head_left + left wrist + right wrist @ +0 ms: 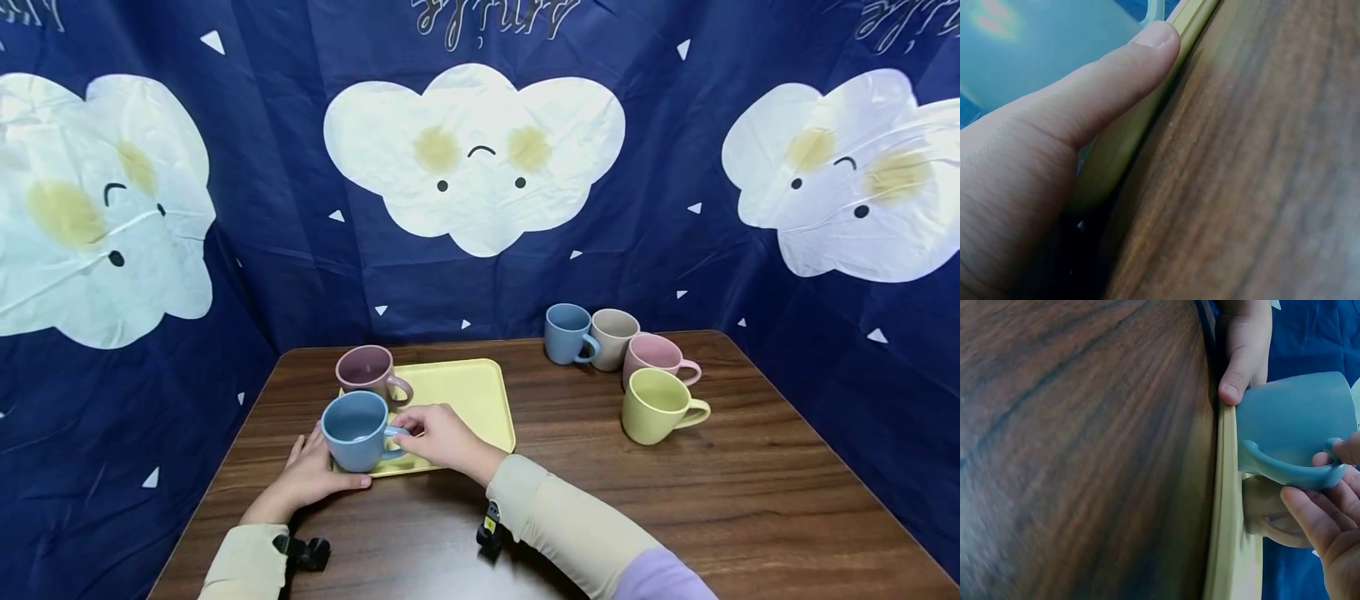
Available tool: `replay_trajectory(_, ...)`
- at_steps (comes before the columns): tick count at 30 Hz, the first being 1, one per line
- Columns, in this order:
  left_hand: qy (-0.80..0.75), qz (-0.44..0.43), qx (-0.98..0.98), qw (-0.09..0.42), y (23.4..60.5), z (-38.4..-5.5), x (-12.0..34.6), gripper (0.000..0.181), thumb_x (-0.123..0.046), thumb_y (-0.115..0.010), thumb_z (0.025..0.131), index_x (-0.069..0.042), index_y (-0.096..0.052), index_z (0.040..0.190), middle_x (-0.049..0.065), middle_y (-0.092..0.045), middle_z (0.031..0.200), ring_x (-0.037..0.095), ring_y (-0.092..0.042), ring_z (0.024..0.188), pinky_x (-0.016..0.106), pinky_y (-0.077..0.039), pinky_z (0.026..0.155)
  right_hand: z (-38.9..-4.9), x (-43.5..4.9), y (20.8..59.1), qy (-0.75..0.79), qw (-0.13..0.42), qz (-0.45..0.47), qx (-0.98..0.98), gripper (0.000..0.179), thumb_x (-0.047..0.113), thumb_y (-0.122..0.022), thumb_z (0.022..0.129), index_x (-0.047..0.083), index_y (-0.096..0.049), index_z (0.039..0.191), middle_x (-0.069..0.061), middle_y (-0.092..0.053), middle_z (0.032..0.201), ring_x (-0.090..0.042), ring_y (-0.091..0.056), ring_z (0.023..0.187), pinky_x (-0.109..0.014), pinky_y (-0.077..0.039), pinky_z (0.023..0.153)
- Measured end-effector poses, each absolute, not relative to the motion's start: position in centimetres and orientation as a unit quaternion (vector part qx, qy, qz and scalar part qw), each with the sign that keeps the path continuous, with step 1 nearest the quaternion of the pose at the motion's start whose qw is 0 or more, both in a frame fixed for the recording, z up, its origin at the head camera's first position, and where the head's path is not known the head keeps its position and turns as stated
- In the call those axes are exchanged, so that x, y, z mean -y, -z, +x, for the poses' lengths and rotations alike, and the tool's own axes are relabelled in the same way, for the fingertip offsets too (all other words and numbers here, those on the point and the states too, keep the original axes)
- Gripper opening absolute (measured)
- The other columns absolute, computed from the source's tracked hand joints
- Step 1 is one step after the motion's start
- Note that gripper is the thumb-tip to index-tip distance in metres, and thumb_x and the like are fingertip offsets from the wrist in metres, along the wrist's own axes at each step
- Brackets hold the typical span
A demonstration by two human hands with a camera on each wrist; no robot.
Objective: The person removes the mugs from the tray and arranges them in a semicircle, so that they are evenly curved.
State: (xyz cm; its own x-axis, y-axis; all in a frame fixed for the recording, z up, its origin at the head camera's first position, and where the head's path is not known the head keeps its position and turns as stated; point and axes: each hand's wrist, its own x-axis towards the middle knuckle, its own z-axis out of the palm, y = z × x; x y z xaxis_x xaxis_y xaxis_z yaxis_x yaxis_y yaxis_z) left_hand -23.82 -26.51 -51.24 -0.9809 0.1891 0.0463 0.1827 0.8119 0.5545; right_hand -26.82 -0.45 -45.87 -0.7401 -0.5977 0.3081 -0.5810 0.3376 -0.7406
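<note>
A blue mug [356, 437] stands upright at the front left corner of the yellow tray [472, 400]. My right hand [442, 437] pinches its handle between thumb and fingers, also visible in the right wrist view at the handle [1291, 473]. My left hand [307, 479] spans that corner of the tray, its thumb [1129, 69] lying straight along the front rim beside the mug. Its other fingers reach along the left side, partly hidden behind the mug. Just behind the blue mug, a mauve mug [365, 367] sits at the tray's back left, handle to the right.
At the table's right back stand a second blue mug [566, 333], a beige mug [613, 340], a pink mug [651, 358] and a yellow-green mug [652, 408], close together. A dark blue cloth [480, 292] with clouds hangs around the brown wooden table [570, 500].
</note>
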Motion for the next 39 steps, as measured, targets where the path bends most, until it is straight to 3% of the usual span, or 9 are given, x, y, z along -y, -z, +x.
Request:
replay_trajectory(7, -0.282, 0.101, -0.954, 0.010, 51.4, -24.1, 26.0, 0.127, -0.058, -0.085, 0.068, 0.007, -0.021, 0.157, 0.036, -0.021, 0.159, 0.056, -0.008, 0.148, 0.075, -0.002, 0.112, -26.9, -0.8, 45.4, 0.420, 0.009, -0.341, -0.841, 0.009, 0.014, -0.076, 0.090, 0.010, -0.076, 0.099, 0.009, -0.069, 0.079, 0.004, -0.055, 0.068, -0.013, -0.049, 0.065)
replay_trajectory(16, -0.260, 0.101, -0.960, 0.015, 51.6, -24.1, 25.9, 0.136, -0.062, -0.083, 0.069, 0.018, -0.010, 0.152, 0.038, -0.010, 0.160, 0.053, -0.009, 0.149, 0.070, -0.002, 0.115, -27.1, -4.4, 44.7, 0.383, 0.010, -0.321, -0.866, 0.011, 0.024, -0.078, 0.090, 0.014, -0.076, 0.088, 0.013, -0.067, 0.074, 0.004, -0.054, 0.064, -0.016, -0.047, 0.062)
replay_trajectory(26, -0.259, 0.095, -0.961, 0.026, 51.5, -23.9, 25.9, 0.136, -0.063, -0.082, 0.070, 0.019, -0.010, 0.152, 0.038, -0.010, 0.160, 0.054, -0.009, 0.149, 0.070, -0.002, 0.114, -27.5, -8.5, 44.4, 0.370, 0.008, -0.329, -0.869, 0.006, 0.016, -0.077, 0.091, 0.011, -0.079, 0.090, 0.010, -0.071, 0.077, 0.000, -0.054, 0.068, -0.019, -0.047, 0.062)
replay_trajectory(39, -0.259, 0.094, -0.961, 0.023, 51.4, -23.9, 26.5, 0.136, -0.063, -0.082, 0.071, 0.018, -0.008, 0.153, 0.038, -0.008, 0.160, 0.054, -0.007, 0.149, 0.071, -0.001, 0.114, -27.5, -12.7, 44.3, 0.379, -0.020, -0.252, -0.890, 0.007, 0.015, -0.078, 0.088, 0.014, -0.081, 0.095, 0.007, -0.072, 0.081, -0.005, -0.058, 0.073, -0.023, -0.049, 0.065)
